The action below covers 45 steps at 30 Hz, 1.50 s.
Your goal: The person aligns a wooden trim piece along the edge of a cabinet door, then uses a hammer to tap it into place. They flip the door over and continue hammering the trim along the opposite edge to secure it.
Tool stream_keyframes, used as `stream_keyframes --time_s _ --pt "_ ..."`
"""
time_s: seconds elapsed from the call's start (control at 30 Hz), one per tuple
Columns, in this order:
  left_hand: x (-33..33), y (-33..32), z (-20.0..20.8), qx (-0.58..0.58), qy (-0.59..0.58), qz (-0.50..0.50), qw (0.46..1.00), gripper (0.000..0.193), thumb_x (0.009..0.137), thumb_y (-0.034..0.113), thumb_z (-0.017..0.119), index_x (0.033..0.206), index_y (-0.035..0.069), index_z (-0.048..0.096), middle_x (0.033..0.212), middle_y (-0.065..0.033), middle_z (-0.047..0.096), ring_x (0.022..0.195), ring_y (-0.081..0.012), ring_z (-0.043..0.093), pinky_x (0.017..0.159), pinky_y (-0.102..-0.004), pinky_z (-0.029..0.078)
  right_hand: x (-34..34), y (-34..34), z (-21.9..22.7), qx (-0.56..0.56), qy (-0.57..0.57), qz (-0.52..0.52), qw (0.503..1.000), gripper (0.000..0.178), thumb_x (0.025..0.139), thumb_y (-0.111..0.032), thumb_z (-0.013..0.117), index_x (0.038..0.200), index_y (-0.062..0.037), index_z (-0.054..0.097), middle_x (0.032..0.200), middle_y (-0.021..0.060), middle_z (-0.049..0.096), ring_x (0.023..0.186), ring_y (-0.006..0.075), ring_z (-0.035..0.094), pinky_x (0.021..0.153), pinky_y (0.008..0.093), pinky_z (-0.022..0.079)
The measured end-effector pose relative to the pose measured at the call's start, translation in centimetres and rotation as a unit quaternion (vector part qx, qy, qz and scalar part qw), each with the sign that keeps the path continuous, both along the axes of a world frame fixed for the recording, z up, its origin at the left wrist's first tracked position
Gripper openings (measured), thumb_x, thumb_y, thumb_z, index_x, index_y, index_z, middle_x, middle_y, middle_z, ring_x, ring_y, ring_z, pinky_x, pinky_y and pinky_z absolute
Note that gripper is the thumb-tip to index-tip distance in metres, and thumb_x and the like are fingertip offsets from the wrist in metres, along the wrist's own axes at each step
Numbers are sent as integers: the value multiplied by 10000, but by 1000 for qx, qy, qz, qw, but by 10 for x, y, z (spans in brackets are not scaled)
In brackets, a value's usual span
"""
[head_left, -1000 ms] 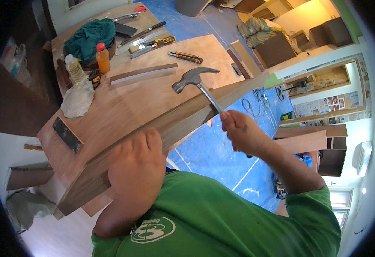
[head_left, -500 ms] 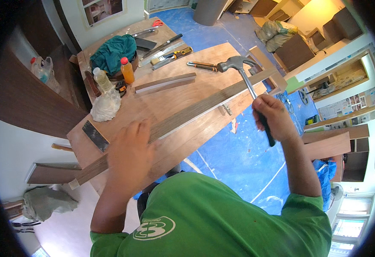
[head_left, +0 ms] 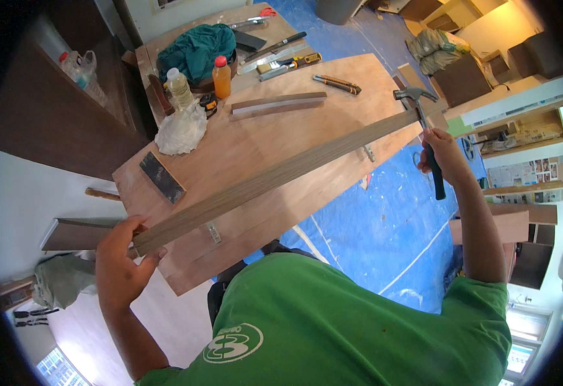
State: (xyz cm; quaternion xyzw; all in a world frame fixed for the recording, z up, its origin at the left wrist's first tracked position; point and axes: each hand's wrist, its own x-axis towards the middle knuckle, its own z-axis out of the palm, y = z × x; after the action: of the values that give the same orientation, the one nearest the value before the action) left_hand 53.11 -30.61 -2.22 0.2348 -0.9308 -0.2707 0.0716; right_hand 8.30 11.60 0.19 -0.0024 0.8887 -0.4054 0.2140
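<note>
Gripping long board [head_left: 281, 177] | left hand [head_left: 119, 267] | right hand [head_left: 442, 157]: hammer [head_left: 420, 112] | bottles [head_left: 221, 76] beyond

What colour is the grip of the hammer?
Black, on the hammer in the right hand; head view.

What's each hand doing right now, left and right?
Left hand: closed on the near end of the long wooden strip.
Right hand: closed around the handle of the claw hammer.

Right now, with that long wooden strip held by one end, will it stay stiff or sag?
The long wooden strip looks straight along its whole length, so probably fairly stiff. The left hand grips only its near end, so it may feel tip-heavy. Being thin, it could flex when the hammer taps it.
</note>
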Motion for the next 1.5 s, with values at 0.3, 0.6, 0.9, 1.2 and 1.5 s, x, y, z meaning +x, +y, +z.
stream_keyframes --time_s 0.3,0.6,0.9,1.2,1.5 --pt "20 -13 -124 381 339 9 860 794 793 188 930 1461 23 533 1318 -188 695 1219 -305 689 1066 -446 530 32 -43 -1 28 -20 -62 997 404 1149 -448 465 919 -119 514 619 8 498 442 151 488 416 317 426" --pt "4 -24 -157 393 409 -100 818 521 727 68 904 1205 -19 717 1224 -238 775 1111 -306 774 990 -399 582 105 -115 2 122 -11 -27 992 444 1157 -466 432 904 -108 506 614 17 467 409 157 477 378 342 438" --pt "-7 -30 -155 325 446 -111 826 469 717 68 853 1162 -21 733 1133 -216 797 1023 -343 802 857 -390 629 211 -191 10 163 -44 36 985 452 1174 -434 405 948 -55 504 635 40 492 394 165 512 360 327 474" --pt "-9 -32 -158 308 470 -135 816 484 755 174 921 1153 -7 714 1123 -215 797 1016 -340 805 849 -404 634 304 -272 25 188 -120 87 971 436 1176 -427 416 983 -46 502 611 32 509 436 161 574 414 320 503" --pt "-5 -28 -152 287 466 -107 830 436 711 181 893 1072 -9 737 1072 -176 802 1009 -312 803 828 -400 636 364 -316 32 183 -163 157 957 411 1179 -397 417 966 -53 492 637 34 526 483 127 563 460 306 479"
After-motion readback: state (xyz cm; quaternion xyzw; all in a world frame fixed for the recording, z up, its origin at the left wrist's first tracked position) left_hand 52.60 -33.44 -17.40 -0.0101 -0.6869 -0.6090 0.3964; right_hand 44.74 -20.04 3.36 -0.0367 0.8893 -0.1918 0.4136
